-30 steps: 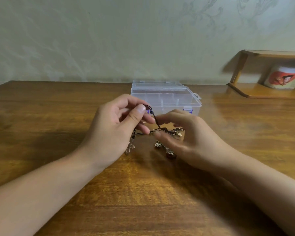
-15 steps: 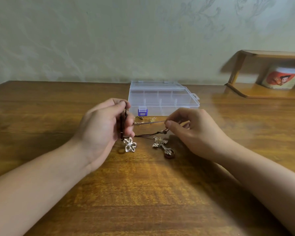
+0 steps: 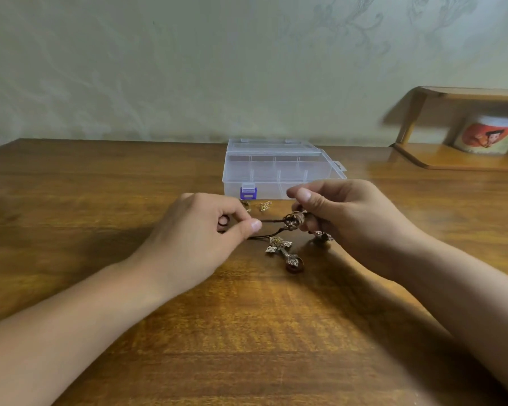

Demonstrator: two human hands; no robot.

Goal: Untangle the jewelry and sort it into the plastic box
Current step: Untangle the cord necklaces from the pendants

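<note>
A tangle of dark cord jewelry point(image 3: 272, 227) stretches between my hands just above the wooden table. My left hand point(image 3: 200, 238) pinches the cord's left end, with dark loops showing between its fingers. My right hand point(image 3: 346, 218) grips the right end by a bunch of beads point(image 3: 295, 219). A metal cross pendant point(image 3: 283, 253) lies on the table below the cord. The clear plastic box point(image 3: 279, 171), lid shut with a purple latch, stands just behind my hands. Two small gold pieces point(image 3: 264, 205) lie in front of it.
A wooden shelf point(image 3: 458, 159) with a printed white cup point(image 3: 489, 136) stands at the back right on the table point(image 3: 247, 332). The wall runs close behind the box.
My right hand has moved right and up and now holds the beaded bunch. The flower pendant seen under my left hand is no longer in sight. The cross pendant stays on the table.
</note>
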